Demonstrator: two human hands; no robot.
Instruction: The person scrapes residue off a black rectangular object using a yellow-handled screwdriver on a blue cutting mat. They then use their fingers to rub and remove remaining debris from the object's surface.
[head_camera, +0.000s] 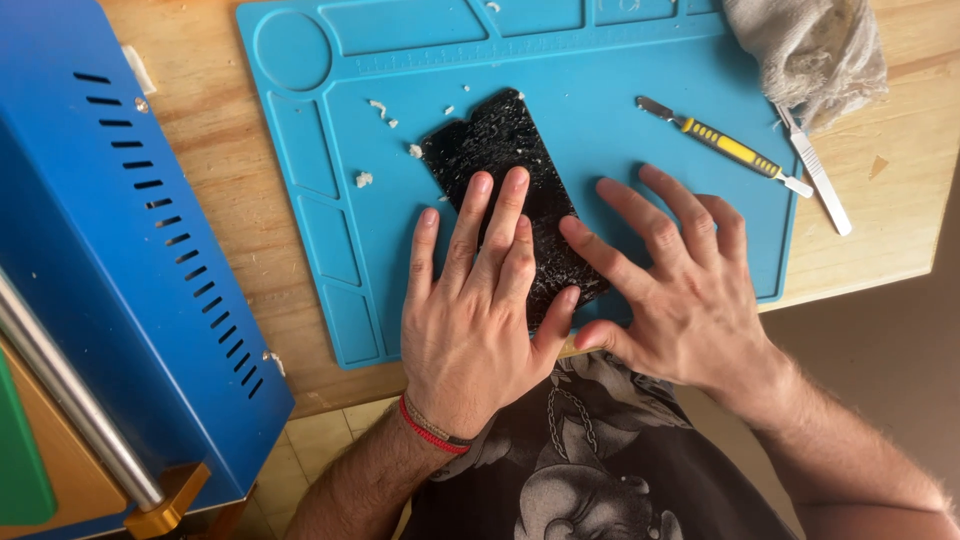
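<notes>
Even, bright light over a sharply focused workbench.
Soft shadows fall beneath both hands (470, 320) onto the blue mat (620, 90); faint sheen glints off the black panel (500, 140). Lower right of the frame falls dim, and the blue machine (110, 230) bows slightly at left.

Head view. The left hand (470, 310) lay palm down, its back toward the camera, with the four fingers extended and close together, pointing away from the body and slightly to the right; the thumb was spread outward toward the other hand. A red cord bracelet (432, 430) circled the left wrist, and the bare forearm ran down and to the left. The right hand (675, 290) was likewise flat and palm down, fingers splayed and angled up and to the left, the index fingertip close beside the left hand's fingers. The right forearm extended toward the lower right corner.
</notes>
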